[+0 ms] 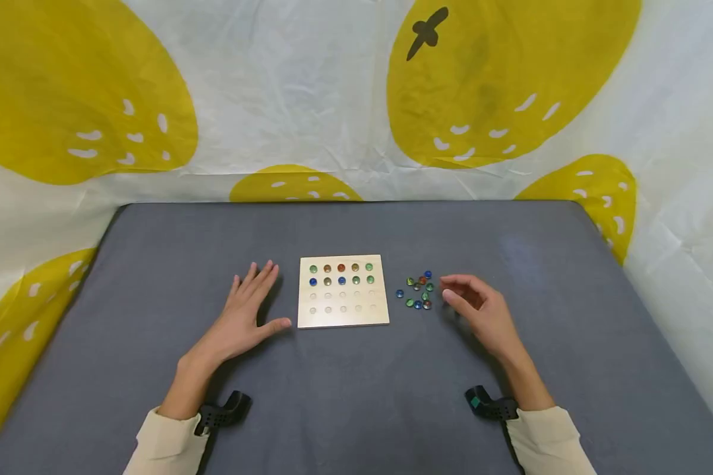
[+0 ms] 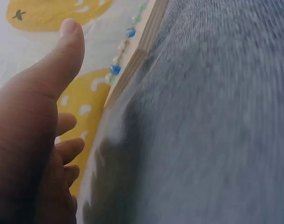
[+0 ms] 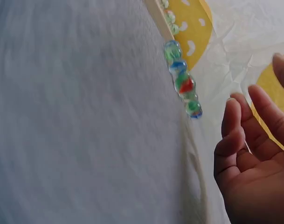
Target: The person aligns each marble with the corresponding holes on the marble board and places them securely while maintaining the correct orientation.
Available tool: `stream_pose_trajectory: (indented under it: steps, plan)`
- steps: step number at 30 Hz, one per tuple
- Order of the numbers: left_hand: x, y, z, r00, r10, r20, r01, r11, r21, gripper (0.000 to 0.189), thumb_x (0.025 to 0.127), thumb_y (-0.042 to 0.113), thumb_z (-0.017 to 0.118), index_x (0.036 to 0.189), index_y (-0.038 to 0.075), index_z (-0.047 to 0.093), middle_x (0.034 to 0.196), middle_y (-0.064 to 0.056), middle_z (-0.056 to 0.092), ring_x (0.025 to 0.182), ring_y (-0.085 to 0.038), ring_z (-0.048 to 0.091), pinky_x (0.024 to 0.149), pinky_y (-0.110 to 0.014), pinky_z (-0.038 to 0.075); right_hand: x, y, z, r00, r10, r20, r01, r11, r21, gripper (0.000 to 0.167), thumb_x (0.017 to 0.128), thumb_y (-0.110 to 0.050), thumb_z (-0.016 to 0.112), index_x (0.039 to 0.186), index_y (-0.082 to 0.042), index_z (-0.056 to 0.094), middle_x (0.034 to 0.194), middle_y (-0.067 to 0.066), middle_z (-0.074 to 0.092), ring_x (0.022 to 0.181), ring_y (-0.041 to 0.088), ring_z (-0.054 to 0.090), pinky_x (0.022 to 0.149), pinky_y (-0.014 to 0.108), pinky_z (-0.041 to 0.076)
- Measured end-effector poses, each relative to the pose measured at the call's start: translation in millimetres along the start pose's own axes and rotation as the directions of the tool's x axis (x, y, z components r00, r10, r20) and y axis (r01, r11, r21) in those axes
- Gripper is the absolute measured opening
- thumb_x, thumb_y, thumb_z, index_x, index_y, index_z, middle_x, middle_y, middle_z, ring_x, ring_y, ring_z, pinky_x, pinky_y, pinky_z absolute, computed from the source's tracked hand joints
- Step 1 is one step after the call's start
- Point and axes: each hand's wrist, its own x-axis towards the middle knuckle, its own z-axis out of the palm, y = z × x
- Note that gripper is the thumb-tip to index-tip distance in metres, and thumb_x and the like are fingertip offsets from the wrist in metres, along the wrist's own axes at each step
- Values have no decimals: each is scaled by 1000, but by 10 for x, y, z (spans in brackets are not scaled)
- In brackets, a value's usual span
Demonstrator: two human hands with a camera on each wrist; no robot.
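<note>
A pale wooden board [image 1: 343,318] lies flat on the table, with marbles seated in its two far rows and bare hollows in the two near rows. To its right is a loose cluster of glass marbles [image 1: 418,305] in blue, green and red. My left hand [image 1: 243,316] is spread beside the board's left edge, thumb pointing toward its near corner; it holds nothing. Just right of the cluster hovers my right hand [image 1: 478,309], fingers loosely bent, with a gap between thumb and fingertips. The right wrist view shows this hand [image 3: 258,154] with nothing in it, close to the marbles [image 3: 183,84].
A grey cloth covers the table [image 1: 344,396]. Behind it hangs a white curtain [image 1: 297,86] with yellow printed shapes, reaching round both sides. Each wrist wears a black camera mount, the left one [image 1: 228,410] and the right one [image 1: 490,404] near the cream sleeves.
</note>
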Motion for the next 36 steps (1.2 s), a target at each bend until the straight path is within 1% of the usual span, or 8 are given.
stream_pose_trajectory:
  steps: [6, 10, 14, 20, 24, 28, 30, 36]
  plan:
    - [57, -25, 117, 999, 33, -29, -34, 999, -29, 91, 86, 47, 68, 154, 9, 20, 158, -10, 18, 145, -31, 7, 114, -53, -1, 59, -20, 157, 1000, 17, 16, -17, 1000, -13, 19, 91, -10, 67, 106, 2, 68, 87, 12, 62, 70, 18, 55, 57, 22, 46]
    - [80, -40, 169, 993, 89, -74, -87, 996, 31, 89, 87, 51, 65, 154, 11, 22, 156, -7, 24, 144, -30, 14, 114, -52, 2, 69, -108, 194, 999, -33, 12, 33, 998, -46, 14, 87, -1, 69, 100, 6, 68, 81, 16, 61, 63, 21, 51, 52, 22, 43]
    - [92, -44, 171, 986, 125, -107, -116, 990, 85, 88, 86, 54, 64, 153, 13, 24, 155, -5, 28, 143, -28, 19, 114, -52, 5, 58, -149, 201, 998, -56, -8, 55, 995, -88, 14, 84, 3, 71, 98, 7, 67, 81, 16, 61, 63, 22, 51, 52, 21, 43]
    - [106, -21, 182, 988, 142, -67, -134, 984, 117, 86, 86, 56, 62, 152, 14, 28, 155, -3, 29, 143, -28, 20, 115, -50, 5, 10, -148, 189, 998, -45, -37, 36, 975, -219, 15, 81, 1, 75, 94, 3, 69, 79, 8, 60, 63, 17, 51, 52, 20, 43]
    - [154, -10, 207, 984, 166, -57, -158, 979, 127, 83, 87, 56, 62, 152, 15, 30, 155, -1, 29, 143, -28, 19, 115, -50, 6, -9, -146, 172, 998, -43, -54, 29, 971, -236, 16, 79, 1, 77, 93, 2, 70, 78, 7, 58, 62, 15, 49, 52, 21, 41]
    - [179, -25, 233, 982, 179, -61, -169, 976, 136, 81, 87, 57, 61, 151, 17, 32, 154, 0, 31, 143, -28, 19, 115, -51, 6, -1, -133, 167, 996, -81, -41, 69, 967, -245, 17, 78, 3, 77, 93, 3, 70, 77, 7, 58, 60, 15, 48, 50, 21, 40]
    - [180, -36, 246, 982, 180, -61, -170, 976, 138, 80, 87, 57, 61, 151, 17, 33, 153, 1, 32, 143, -29, 20, 115, -51, 6, 9, -109, 170, 995, -95, -36, 84, 965, -249, 17, 78, 2, 77, 93, 3, 71, 77, 7, 58, 59, 15, 48, 49, 21, 40]
    - [166, -78, 269, 981, 183, -68, -173, 976, 132, 79, 86, 57, 61, 150, 17, 36, 152, 1, 34, 142, -29, 21, 114, -52, 6, 38, 226, 169, 996, -79, -31, 67, 958, -277, 19, 78, -8, 80, 95, -10, 73, 77, -3, 56, 59, 11, 47, 50, 20, 39]
